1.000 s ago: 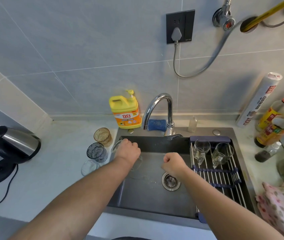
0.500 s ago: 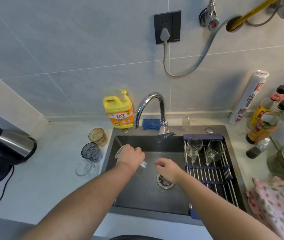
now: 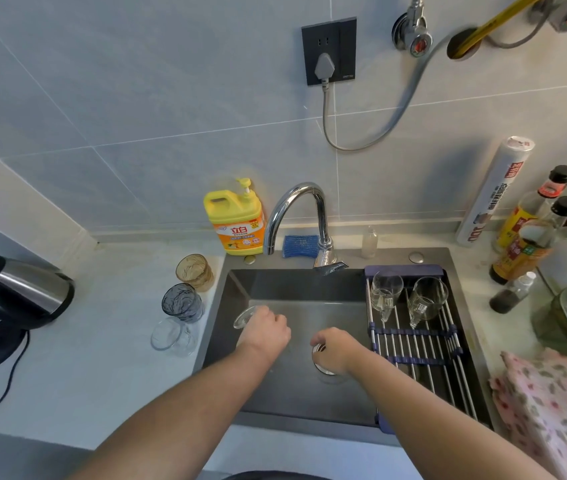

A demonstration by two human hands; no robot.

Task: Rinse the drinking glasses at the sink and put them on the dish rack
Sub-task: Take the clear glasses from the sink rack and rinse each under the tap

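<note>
Left hand [image 3: 267, 330]: my fingers are wrapped round a clear glass [image 3: 244, 317], mostly hidden; only its rim shows.
Right hand [image 3: 335, 346]: loosely curled, empty, covering part of the drain [image 3: 321, 367].

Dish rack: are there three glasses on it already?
No, the dish rack holds only two clear glasses, both at its far end.
</note>
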